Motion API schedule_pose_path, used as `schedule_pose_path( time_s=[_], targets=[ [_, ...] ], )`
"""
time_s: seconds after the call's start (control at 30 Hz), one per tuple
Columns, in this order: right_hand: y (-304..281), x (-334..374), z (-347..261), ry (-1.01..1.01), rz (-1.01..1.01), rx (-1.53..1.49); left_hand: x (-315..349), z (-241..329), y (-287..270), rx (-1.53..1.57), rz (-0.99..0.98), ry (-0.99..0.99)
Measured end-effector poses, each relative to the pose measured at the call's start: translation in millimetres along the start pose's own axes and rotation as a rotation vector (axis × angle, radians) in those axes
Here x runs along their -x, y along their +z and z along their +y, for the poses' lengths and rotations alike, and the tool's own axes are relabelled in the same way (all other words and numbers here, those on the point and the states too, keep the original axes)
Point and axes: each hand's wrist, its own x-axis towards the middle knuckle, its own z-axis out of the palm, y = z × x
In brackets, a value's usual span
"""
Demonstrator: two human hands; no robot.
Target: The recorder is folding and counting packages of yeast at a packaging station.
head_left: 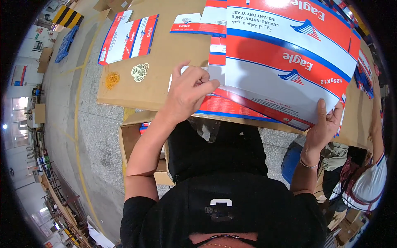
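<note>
Flat red-white-blue carton [269, 72] upper right of frame, over counter [175, 51]. Right hand [326, 122] pinches lower-right edge, thumb on top; left hand [188, 93] curls at left edge, cannot tell if fingers grip. Light, even pressure should avoid creases.

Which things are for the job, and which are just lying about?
Likely for the job:
big printed sheet, in the right hand
flat printed cartons
maybe orange bands and pale bands

Apparently just lying about:
blue pallet
striped block
</note>
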Motion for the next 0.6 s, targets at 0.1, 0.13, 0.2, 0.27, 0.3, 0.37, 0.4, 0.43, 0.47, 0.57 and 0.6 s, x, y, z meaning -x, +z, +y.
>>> schedule_pose_path(
  time_s=[0.1,0.13,0.2,0.27,0.3,0.37,0.4,0.43,0.47,0.57,0.6],
  targets=[
    [-3.3,-3.6,5.0,0.094,-0.046,-0.011,-0.6,-3.2,-1.5,0.013,-0.018,0.007],
    [-3.3,-5.5,6.7,0.094,-0.045,-0.012,-1.7,-2.8,-2.7,0.015,-0.026,0.000],
    [-3.4,-10.7,11.3,0.184,-0.087,-0.063,-5.8,-3.2,-2.5,0.019,-0.033,-0.005],
    [7.5,-13.6,6.0,0.201,-0.093,-0.099,-10.6,-3.7,-4.4,0.091,-0.071,-0.051],
    [11.8,-15.0,3.1,0.220,-0.099,-0.134,-13.6,-4.6,-5.8,0.091,-0.069,-0.049],
    [12.4,-18.6,6.2,0.249,-0.110,-0.142,-19.0,-6.7,-8.0,0.088,-0.087,0.000],
    [12.4,-20.3,9.3,0.281,-0.121,-0.150,-20.7,-5.8,-9.0,0.084,-0.087,-0.001],
    [12.2,-21.7,12.8,0.281,-0.123,-0.153,-22.7,-4.5,-9.6,0.085,-0.123,-0.026],
    [11.1,-22.8,15.7,0.297,-0.133,-0.155,-24.8,-3.9,-9.5,0.089,-0.158,-0.048],
    [8.4,-25.3,20.2,0.319,-0.148,-0.174,-26.7,-8.0,-5.1,0.086,-0.173,-0.030],
    [8.2,-25.4,21.3,0.327,-0.156,-0.191,-26.9,-8.5,-4.1,0.085,-0.174,-0.030]
  ],
)
